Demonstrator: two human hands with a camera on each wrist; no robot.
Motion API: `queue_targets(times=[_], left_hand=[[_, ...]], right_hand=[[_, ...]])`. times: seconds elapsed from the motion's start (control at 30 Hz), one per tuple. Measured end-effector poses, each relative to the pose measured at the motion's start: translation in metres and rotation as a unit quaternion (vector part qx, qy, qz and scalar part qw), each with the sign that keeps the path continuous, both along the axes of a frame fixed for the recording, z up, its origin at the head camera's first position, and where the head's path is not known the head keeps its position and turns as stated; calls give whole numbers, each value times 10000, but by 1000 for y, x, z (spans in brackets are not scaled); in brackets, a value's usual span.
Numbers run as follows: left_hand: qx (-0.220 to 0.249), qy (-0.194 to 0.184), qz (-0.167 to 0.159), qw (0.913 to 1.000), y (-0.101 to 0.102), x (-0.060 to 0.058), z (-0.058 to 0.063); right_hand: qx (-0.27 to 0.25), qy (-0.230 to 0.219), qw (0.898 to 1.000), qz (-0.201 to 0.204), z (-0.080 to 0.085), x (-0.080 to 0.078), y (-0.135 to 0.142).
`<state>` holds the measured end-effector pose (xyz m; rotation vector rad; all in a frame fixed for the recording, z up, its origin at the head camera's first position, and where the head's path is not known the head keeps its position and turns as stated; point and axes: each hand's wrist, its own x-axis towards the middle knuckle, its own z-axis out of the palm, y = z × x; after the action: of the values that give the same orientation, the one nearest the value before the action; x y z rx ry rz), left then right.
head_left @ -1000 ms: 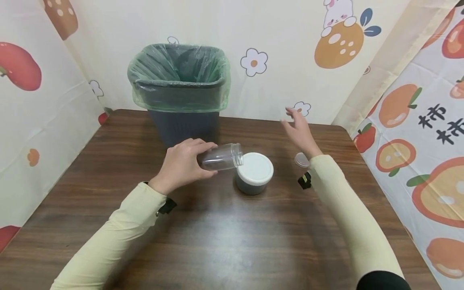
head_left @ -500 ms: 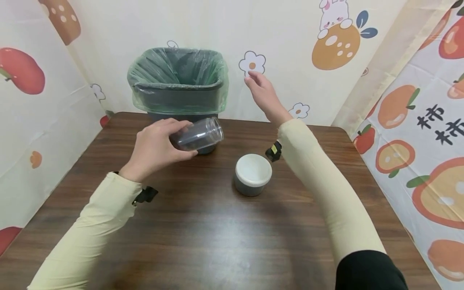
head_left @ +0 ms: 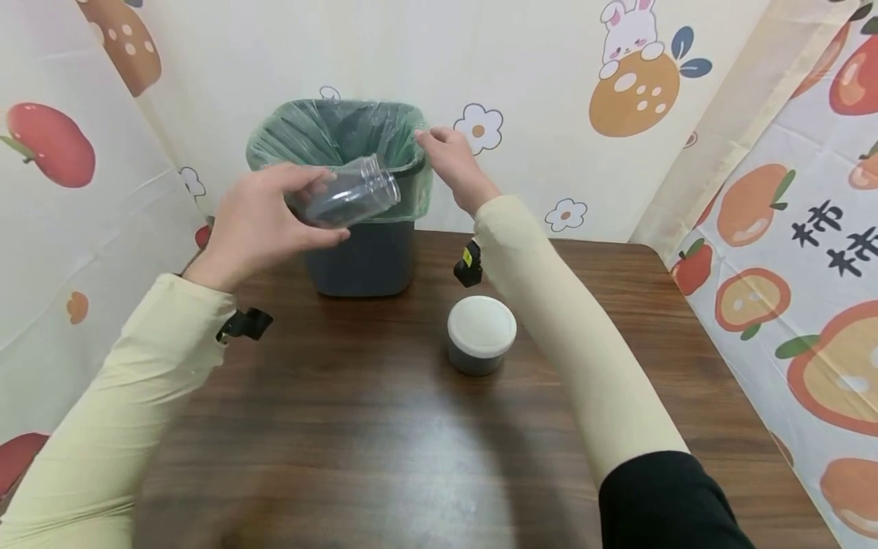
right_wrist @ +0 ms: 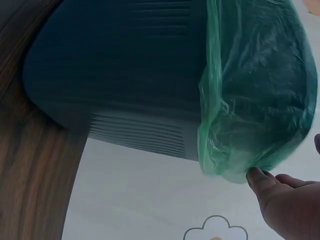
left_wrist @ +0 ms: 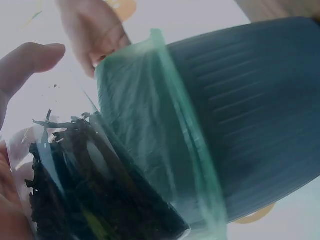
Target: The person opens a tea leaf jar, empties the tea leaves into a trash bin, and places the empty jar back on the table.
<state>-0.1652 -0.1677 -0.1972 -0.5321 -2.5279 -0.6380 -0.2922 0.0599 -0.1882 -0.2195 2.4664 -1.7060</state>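
- Left hand (head_left: 254,217) and jar (head_left: 353,194) have risen to the bin (head_left: 363,263); fingers and thumb wrap the jar, tilted near the rim.
- It looks light, stiff, slippery: best held mid-body.
- Dark leaves (left_wrist: 90,175) inside seem dry, brittle.
- Right hand (head_left: 454,166) pinches the liner (right_wrist: 267,90), likely thin, soft.
- Hidden: jar's base in the head view, bin's floor.

Head view: my left hand (head_left: 257,213) covers one end of the jar (head_left: 353,197); the tub's (head_left: 475,360) contents are hidden under its lid (head_left: 482,326). Left wrist view: jar cropped below, dark contents unidentifiable. Right wrist view: frame edge cuts off my right hand (right_wrist: 292,205) at the green liner (right_wrist: 265,90).
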Motion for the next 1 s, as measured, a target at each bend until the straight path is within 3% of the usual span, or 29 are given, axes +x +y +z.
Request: queue_targets(times=[0.13, 0.3, 0.5, 0.8, 1.0], left_hand=[[71, -162, 90, 9998, -1, -8, 18], [-162, -268, 265, 9992, -1, -18, 38], [-500, -603, 499, 9957, -6, -36, 56], [-909, -1000, 654, 9887, -22, -61, 73], [-1182, -1110, 736, 9840, -28, -72, 78]], right_hand=[[52, 100, 9999, -17, -4, -1, -10], [-56, 76, 9999, -79, -10, -3, -16], [223, 45, 9997, -127, -13, -4, -21], [434, 251, 9987, -69, -11, -5, -25], [551, 356, 9978, -9, -10, -5, -25]])
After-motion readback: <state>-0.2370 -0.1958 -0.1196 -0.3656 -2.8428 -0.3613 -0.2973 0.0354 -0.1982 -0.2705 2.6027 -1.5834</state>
